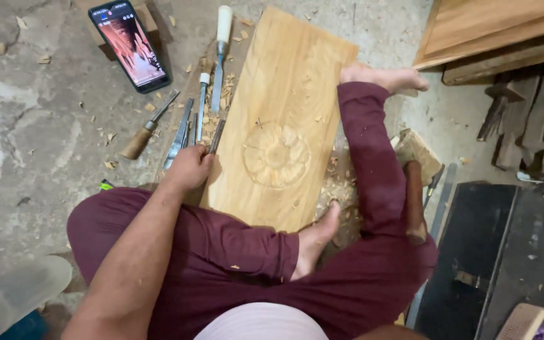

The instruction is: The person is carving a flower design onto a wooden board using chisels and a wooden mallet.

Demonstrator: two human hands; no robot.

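I sit on the floor with a light wooden plank (284, 94) between my legs; a round flower relief (276, 155) is carved into it. My left hand (189, 169) rests at the plank's left edge, its fingers closed around the handle of a dark chisel (217, 135) whose blade points away from me. Several other chisels lie just beyond the hand: a white-handled one (220, 50), thin metal ones (181, 132) and a brown-handled one (146, 135). My right hand is out of sight.
A phone (130, 44) with a lit screen lies at the far left on a wooden block. A wooden mallet (414, 198) sits by my right leg. Stacked boards (492, 31) and a dark panel (492, 252) fill the right. Wood chips litter the concrete floor (45, 126).
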